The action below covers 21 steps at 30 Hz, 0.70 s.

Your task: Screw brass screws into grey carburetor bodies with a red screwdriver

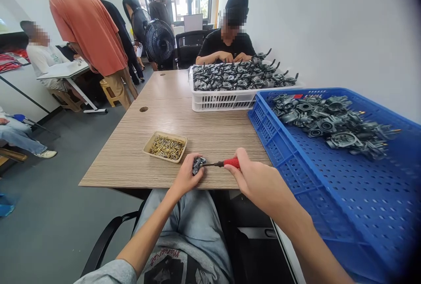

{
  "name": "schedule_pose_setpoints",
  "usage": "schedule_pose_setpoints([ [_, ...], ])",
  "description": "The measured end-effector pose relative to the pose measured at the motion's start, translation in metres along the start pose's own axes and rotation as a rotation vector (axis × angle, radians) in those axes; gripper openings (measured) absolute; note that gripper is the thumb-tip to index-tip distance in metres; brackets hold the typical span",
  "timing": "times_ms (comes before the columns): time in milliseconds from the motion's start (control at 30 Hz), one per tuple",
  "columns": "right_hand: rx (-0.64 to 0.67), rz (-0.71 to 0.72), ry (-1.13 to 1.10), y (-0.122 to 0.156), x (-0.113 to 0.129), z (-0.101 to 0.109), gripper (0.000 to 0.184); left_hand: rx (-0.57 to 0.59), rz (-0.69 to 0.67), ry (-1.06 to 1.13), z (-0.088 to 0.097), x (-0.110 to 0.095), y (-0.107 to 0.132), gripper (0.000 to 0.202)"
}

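My left hand [186, 174] is closed around a small grey metal part [198, 164] held at the near edge of the wooden table [164, 113]. My right hand [255, 178] grips a red-handled screwdriver [226, 163], whose tip points left into that part. A shallow tan tray of small brass screws [165, 146] lies just left of my left hand.
A blue perforated crate [329, 174] with several grey metal castings stands at the right. A white basket [226, 95] full of similar parts sits further back, with a seated person in black behind it. A black fan [159, 40] and other people are at the back left.
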State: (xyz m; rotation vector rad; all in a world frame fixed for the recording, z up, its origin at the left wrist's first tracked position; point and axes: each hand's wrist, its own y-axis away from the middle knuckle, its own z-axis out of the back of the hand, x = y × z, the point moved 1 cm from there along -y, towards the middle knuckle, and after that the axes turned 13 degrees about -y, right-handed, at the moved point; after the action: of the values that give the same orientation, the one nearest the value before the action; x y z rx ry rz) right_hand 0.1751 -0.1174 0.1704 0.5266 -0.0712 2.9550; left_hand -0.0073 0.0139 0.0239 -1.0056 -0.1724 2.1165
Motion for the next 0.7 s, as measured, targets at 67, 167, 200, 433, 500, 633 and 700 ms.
schedule_pose_setpoints([
  [67, -0.043, -0.059, 0.079, 0.000, 0.001, 0.000, 0.028, 0.001, 0.002, 0.000, 0.000, -0.001, 0.001, 0.042],
  [167, -0.025, 0.025, 0.002, -0.001, 0.002, 0.001, 0.021, -0.002, 0.002, -0.008, -0.001, 0.000, 0.000, 0.041],
  [200, -0.017, 0.059, -0.035, -0.001, 0.001, 0.001, 0.017, -0.002, 0.000, -0.014, -0.002, 0.001, -0.001, 0.040],
  [433, -0.191, 0.034, -0.178, 0.000, -0.008, 0.009, 0.018, -0.006, -0.002, -0.201, 0.016, -0.010, 0.022, 0.088],
  [500, -0.267, 0.022, -0.268, 0.002, -0.012, 0.019, 0.021, -0.082, 0.022, -0.290, 0.026, -0.024, 0.052, 0.085],
  [633, -0.411, 0.058, -0.432, 0.013, -0.013, 0.043, 0.025, 0.040, -0.150, -0.240, 0.014, -0.050, 0.122, 0.039],
  [700, -0.440, 0.098, -0.477, 0.026, -0.008, 0.052, 0.030, 0.454, -0.229, -0.213, -0.019, -0.048, 0.146, 0.027],
])
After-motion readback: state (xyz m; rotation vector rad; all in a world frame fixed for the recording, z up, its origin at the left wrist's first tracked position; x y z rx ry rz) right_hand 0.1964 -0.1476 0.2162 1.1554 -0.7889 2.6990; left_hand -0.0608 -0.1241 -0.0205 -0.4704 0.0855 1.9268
